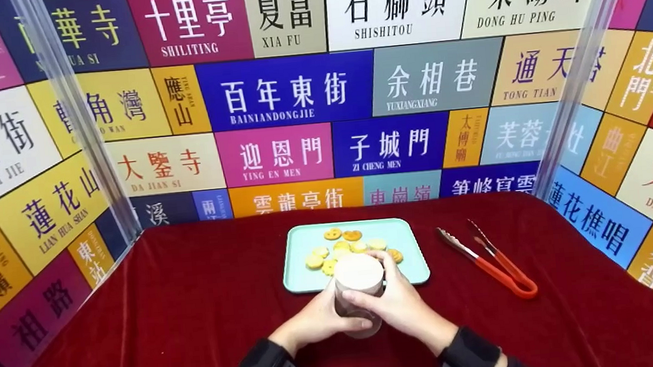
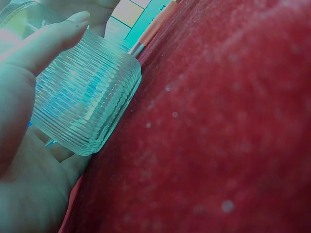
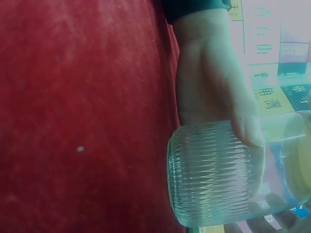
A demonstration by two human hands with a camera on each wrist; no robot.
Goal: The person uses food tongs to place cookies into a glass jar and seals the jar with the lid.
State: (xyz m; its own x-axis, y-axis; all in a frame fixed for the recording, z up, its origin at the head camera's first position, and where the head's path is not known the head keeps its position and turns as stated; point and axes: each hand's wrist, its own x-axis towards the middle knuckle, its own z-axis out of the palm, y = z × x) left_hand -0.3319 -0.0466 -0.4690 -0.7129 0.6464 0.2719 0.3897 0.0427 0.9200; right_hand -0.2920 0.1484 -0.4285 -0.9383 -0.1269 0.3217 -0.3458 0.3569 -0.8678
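Note:
A clear glass jar (image 2: pixel 92 97) with a ribbed lower body and a pale, round lid (image 1: pixel 359 270) stands between both hands. My left hand (image 1: pixel 322 319) is curled round the jar's body, thumb across its near side. Higher up, my right hand (image 1: pixel 403 301) grips the jar near the lid, with its thumb in front and fingers on the far right side. In the right wrist view, the left thumb lies on the glass beside the ribbing. Whether the jar's base touches the cloth, I cannot tell.
Behind the jar, a mint-green tray (image 1: pixel 299 280) holds several round yellow cookies (image 1: pixel 341 246), some hidden by the jar. Red-handled metal tongs (image 1: pixel 502 265) lie to the tray's right. Dark red cloth (image 1: pixel 194 289) covers the table, and sign-printed panels (image 1: pixel 289 92) enclose it.

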